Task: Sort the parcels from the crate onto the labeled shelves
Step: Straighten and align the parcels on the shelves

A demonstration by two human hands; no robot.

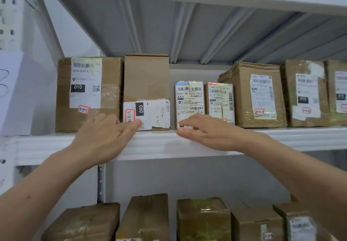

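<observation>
Cardboard parcels stand in a row on a white metal shelf (161,143). A large box (88,94) marked 010 and tagged 3-3-1 is at the left. Beside it stands a tall plain box (146,83) with a 060 label. A small label-covered parcel (189,99) stands in the middle, another small parcel (219,99) to its right. My left hand (107,137) has straight fingers, tips at the lower front of the tall box. My right hand (204,131) is flat, fingertips at the foot of the middle small parcel. Neither hand holds anything.
Further right stand a box tagged 3-3-5 (259,96) and two more labelled boxes (306,94). The lower shelf carries several brown parcels (202,220). A white upright post (11,24) and a paper sheet (13,94) are at the left. A gap lies behind the small parcels.
</observation>
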